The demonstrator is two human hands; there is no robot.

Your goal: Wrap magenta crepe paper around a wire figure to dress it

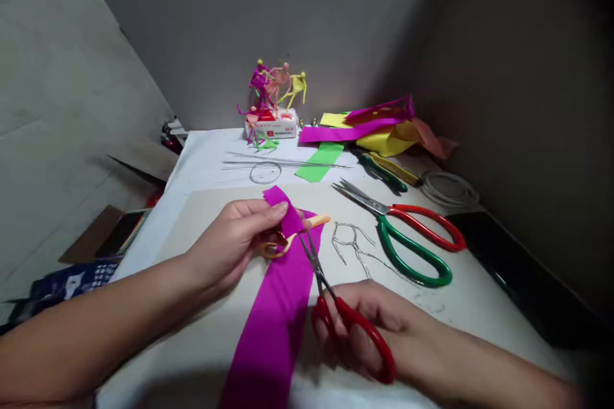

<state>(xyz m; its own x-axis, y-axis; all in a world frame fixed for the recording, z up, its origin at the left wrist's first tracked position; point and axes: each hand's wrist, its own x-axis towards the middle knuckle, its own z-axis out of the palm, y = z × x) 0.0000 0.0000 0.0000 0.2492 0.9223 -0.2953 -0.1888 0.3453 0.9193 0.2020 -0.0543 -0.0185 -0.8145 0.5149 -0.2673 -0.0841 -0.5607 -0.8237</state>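
Note:
Pinched between thumb and fingers, my left hand (247, 227) holds the upper end of a magenta crepe paper strip (278, 307), which runs down toward the front edge. My right hand (369, 319) has its fingers in the handles of small red-handled scissors (316, 268). Their blades are slightly apart, with the tips at the paper near my left fingers. An orange looped object (273, 250) lies around there, partly covered by the paper and my hand; I cannot make out its kind. Right of the strip lies a twisted wire figure (354, 244).
Large scissors (384, 209) with red and green handles lie right, near a dark flat object (518, 281). Behind are pliers (384, 172), coiled cord (448, 188), thin wires (288, 163), green paper (319, 163), coloured paper strips (388, 137), and small paper figures (275, 83) around a box (283, 124).

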